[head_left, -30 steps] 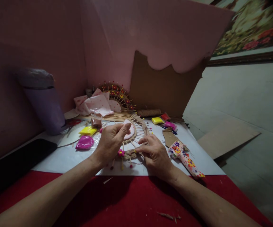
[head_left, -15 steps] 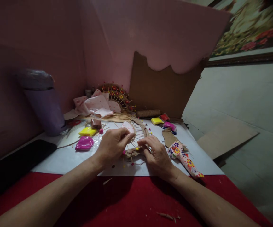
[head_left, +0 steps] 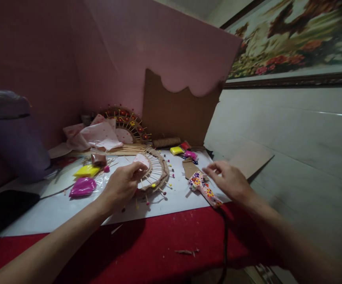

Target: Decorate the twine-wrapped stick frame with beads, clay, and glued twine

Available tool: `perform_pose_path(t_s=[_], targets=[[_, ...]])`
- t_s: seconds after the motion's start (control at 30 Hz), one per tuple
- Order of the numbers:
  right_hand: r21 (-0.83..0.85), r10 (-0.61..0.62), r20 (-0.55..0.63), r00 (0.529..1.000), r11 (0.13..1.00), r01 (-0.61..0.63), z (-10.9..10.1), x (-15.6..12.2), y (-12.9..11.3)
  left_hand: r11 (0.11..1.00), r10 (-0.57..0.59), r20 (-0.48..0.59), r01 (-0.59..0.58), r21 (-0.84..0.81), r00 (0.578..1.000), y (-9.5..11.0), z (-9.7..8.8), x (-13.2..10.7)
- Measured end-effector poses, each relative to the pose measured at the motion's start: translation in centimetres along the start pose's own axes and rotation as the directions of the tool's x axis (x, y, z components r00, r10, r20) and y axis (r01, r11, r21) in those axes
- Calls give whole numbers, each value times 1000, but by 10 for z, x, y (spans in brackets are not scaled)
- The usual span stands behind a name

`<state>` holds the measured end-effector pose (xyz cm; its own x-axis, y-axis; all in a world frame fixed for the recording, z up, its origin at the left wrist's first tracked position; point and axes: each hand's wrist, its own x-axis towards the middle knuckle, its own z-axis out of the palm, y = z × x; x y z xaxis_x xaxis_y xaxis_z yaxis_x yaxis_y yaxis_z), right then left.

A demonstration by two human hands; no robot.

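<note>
My left hand [head_left: 123,185] is closed at the left part of a half-round stick fan [head_left: 162,177], its fingertips by the pale pink centre piece [head_left: 143,159]. The fan has thin sticks spreading from the centre, a brown twine-like band across them, and small pink, yellow and dark red balls on the stick tips. My right hand [head_left: 230,179] is raised just right of a flower-patterned glue gun [head_left: 205,189] with a dark cord. Its fingers are loosely bent and apart, with nothing visible in them. The gun lies against a torn cardboard piece [head_left: 189,167].
Magenta clay [head_left: 83,187], yellow clay [head_left: 86,170] and brown clay [head_left: 98,159] packets lie left. More packets surround a twine roll [head_left: 166,142] at the back. A finished-looking fan [head_left: 123,118] leans behind spotted cloth [head_left: 100,134]. Cut cardboard [head_left: 177,106] stands upright. A purple tumbler [head_left: 14,138] is far left.
My right hand has left the fan and moved right to beside the glue gun. My left hand stays at the fan. The view has turned to the right.
</note>
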<state>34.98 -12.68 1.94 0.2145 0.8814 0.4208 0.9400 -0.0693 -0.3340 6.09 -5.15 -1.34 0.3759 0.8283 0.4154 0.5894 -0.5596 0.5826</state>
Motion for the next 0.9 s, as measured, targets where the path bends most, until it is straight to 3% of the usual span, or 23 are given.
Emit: perform_pose_path(t_s=[0.07, 0.17, 0.27, 0.43, 0.53, 0.6, 0.67, 0.77, 0.83, 0.9], targets=[[-127, 78, 185, 980, 990, -55, 11, -13, 16, 999, -21, 18, 20, 38, 1000, 1, 0, 1], [-142, 74, 250, 965, 989, -40, 34, -29, 29, 990, -32, 41, 27, 137, 999, 5, -2, 1], [37, -4, 202, 979, 999, -4, 46, -34, 32, 981, -57, 83, 41, 188, 995, 8, -2, 1], [282, 92, 6, 996, 955, -90, 35, -35, 25, 981, -70, 215, 28, 193, 974, 5, 2, 1], [498, 138, -47, 989, 862, -97, 25, -43, 11, 985, -10, 239, -32, 172, 971, 1, 6, 2], [631, 129, 97, 987, 758, -162, 21, -50, -1, 987, 18, 235, -55, 152, 972, -1, 9, 2], [726, 101, 277, 956, 630, -277, 18, -57, -15, 989, 44, 228, -74, 126, 973, 0, 10, 2], [791, 69, 401, 914, 477, -383, 16, -63, -30, 991, 67, 204, -89, 101, 977, 1, 11, 0], [805, 63, 428, 902, 427, -412, 15, -64, -35, 994, 58, 165, -73, 83, 985, 1, 11, 1], [798, 81, 416, 906, 444, -407, 14, -63, -33, 999, 29, 110, -33, 36, 994, 4, 10, 3]])
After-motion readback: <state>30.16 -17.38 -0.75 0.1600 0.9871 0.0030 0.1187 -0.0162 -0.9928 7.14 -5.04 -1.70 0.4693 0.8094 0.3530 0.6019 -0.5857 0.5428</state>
